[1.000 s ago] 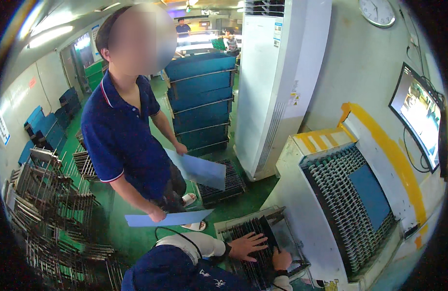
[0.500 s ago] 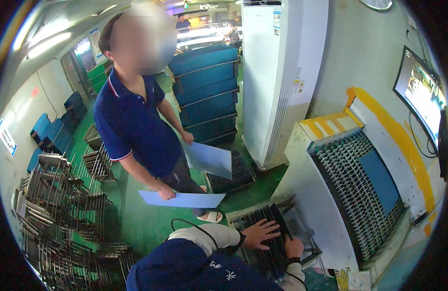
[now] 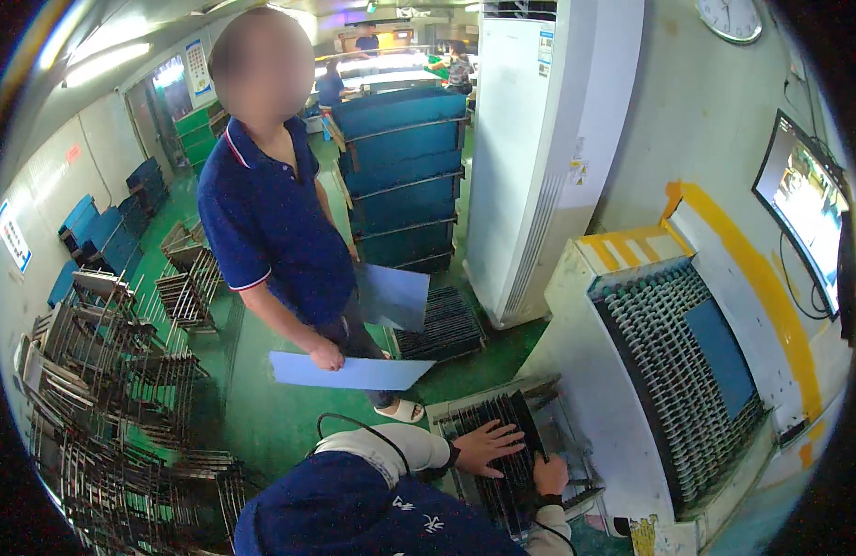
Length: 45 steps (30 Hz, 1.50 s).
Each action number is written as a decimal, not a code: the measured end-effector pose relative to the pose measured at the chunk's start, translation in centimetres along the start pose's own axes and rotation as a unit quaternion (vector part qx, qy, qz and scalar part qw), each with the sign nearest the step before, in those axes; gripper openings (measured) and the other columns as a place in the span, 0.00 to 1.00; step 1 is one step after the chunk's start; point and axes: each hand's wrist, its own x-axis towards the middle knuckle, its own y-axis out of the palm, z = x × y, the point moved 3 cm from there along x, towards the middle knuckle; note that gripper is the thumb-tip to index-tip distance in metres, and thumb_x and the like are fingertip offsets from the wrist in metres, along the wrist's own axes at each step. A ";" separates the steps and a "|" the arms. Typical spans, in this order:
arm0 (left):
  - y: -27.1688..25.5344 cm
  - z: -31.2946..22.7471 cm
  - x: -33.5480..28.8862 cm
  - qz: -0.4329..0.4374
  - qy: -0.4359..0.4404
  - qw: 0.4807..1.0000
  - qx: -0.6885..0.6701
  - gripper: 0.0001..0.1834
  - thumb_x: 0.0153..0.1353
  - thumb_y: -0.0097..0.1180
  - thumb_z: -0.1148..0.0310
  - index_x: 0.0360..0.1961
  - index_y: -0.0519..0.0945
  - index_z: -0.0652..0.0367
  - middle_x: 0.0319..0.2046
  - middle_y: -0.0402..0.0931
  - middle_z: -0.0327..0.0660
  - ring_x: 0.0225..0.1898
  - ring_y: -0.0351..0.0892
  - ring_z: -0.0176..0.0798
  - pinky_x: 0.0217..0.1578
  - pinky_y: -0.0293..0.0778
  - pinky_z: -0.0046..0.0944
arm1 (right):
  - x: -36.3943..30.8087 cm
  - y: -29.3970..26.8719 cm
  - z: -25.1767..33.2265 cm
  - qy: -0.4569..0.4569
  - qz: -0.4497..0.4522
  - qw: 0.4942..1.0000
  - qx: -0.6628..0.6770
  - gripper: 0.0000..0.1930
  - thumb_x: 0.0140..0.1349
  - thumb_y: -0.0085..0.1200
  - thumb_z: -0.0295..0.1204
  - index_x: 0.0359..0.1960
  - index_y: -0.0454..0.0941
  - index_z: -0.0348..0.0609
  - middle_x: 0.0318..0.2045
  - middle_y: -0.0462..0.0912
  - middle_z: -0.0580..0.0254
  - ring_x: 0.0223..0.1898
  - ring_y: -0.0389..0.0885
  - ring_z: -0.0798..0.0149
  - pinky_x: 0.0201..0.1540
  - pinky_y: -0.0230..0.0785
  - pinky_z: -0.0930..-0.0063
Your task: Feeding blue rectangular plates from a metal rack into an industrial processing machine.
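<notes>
Since a moment ago the view has tipped lower and drawn closer to the bench, so the dark ribbed rack (image 3: pixel 502 454) and the white machine (image 3: pixel 622 389) beside it fill more of the lower right. The person in the navy polo shirt (image 3: pixel 270 222) has shifted nearer to me and now holds one pale blue sheet (image 3: pixel 349 372) out flat and another blue sheet (image 3: pixel 393 295) hanging at the hip.

My left hand (image 3: pixel 488 447) lies flat on the rack, fingers (image 3: pixel 509 433) spread and released, palm down on the slats and gripping nothing. My right hand (image 3: pixel 550 475) sits at the rack's right edge, just beside the left hand, with its fingers curled down over the frame; whether they actually clamp it I cannot tell. The rack rests in a shallow white tray at the foot of the machine, tilted slightly, directly under both my hands.

Stacks of bare wire racks (image 3: pixel 103 371) crowd the green floor on my left, and blue trays (image 3: pixel 400 176) are piled behind the standing person.
</notes>
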 end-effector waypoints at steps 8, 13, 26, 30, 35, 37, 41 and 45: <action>1.2 0.4 1.1 0.010 0.016 1.000 -0.007 0.50 0.62 0.48 0.32 0.77 0.51 0.50 0.78 0.42 0.45 0.78 0.39 0.55 0.73 0.37 0.64 | -0.3 -1.3 1.3 0.025 0.005 1.000 -0.005 0.27 0.60 0.55 0.53 0.41 0.85 0.39 0.39 0.85 0.42 0.43 0.83 0.39 0.46 0.74 0.48; 0.0 -0.1 2.1 0.044 0.013 0.999 0.008 0.51 0.61 0.50 0.33 0.76 0.52 0.53 0.78 0.43 0.45 0.78 0.39 0.54 0.73 0.40 0.62 | 0.3 -0.4 -0.6 -0.029 0.012 0.998 0.057 0.28 0.60 0.55 0.54 0.43 0.84 0.38 0.39 0.85 0.41 0.43 0.84 0.40 0.47 0.74 0.46; -2.1 -0.4 2.0 0.036 0.009 0.997 0.068 0.49 0.63 0.45 0.30 0.74 0.58 0.54 0.75 0.50 0.47 0.76 0.45 0.55 0.72 0.42 0.62 | 0.5 -2.2 2.5 -0.003 0.075 0.997 0.029 0.25 0.61 0.51 0.52 0.40 0.85 0.41 0.39 0.85 0.44 0.41 0.83 0.39 0.45 0.75 0.45; -1.1 -0.9 2.8 0.022 0.036 0.997 0.070 0.49 0.63 0.44 0.29 0.75 0.57 0.54 0.75 0.50 0.47 0.76 0.46 0.55 0.72 0.42 0.63 | 0.6 -0.2 -0.4 -0.039 0.012 0.999 0.012 0.22 0.61 0.51 0.49 0.35 0.85 0.42 0.35 0.85 0.45 0.38 0.84 0.41 0.41 0.75 0.45; -1.4 -0.9 2.6 0.030 0.030 0.998 0.056 0.50 0.62 0.44 0.28 0.74 0.58 0.54 0.74 0.53 0.47 0.76 0.46 0.56 0.72 0.42 0.63 | 1.7 0.3 -0.3 -0.096 0.036 0.993 -0.050 0.18 0.63 0.52 0.44 0.35 0.86 0.43 0.33 0.85 0.46 0.37 0.84 0.43 0.39 0.75 0.47; -1.4 -0.6 2.6 0.028 0.028 0.998 0.057 0.49 0.62 0.44 0.29 0.74 0.59 0.54 0.74 0.54 0.47 0.76 0.47 0.57 0.72 0.43 0.63 | 1.9 -1.6 0.5 -0.141 0.000 0.990 -0.024 0.17 0.62 0.53 0.44 0.35 0.86 0.43 0.33 0.85 0.45 0.37 0.84 0.43 0.39 0.75 0.47; -1.6 -0.4 2.3 0.030 0.020 0.998 0.058 0.48 0.63 0.45 0.29 0.73 0.61 0.54 0.74 0.54 0.48 0.76 0.47 0.57 0.72 0.44 0.63 | 1.8 -11.4 4.9 -0.127 0.014 0.991 -0.039 0.18 0.62 0.56 0.46 0.35 0.86 0.42 0.32 0.85 0.46 0.36 0.83 0.43 0.39 0.75 0.48; -1.8 -0.7 2.2 0.007 0.030 0.998 0.047 0.48 0.63 0.47 0.31 0.73 0.61 0.54 0.74 0.53 0.48 0.76 0.47 0.58 0.71 0.45 0.65 | 0.9 -20.5 5.1 -0.063 -0.044 0.997 0.025 0.23 0.61 0.58 0.49 0.33 0.84 0.38 0.29 0.84 0.45 0.33 0.83 0.43 0.36 0.73 0.49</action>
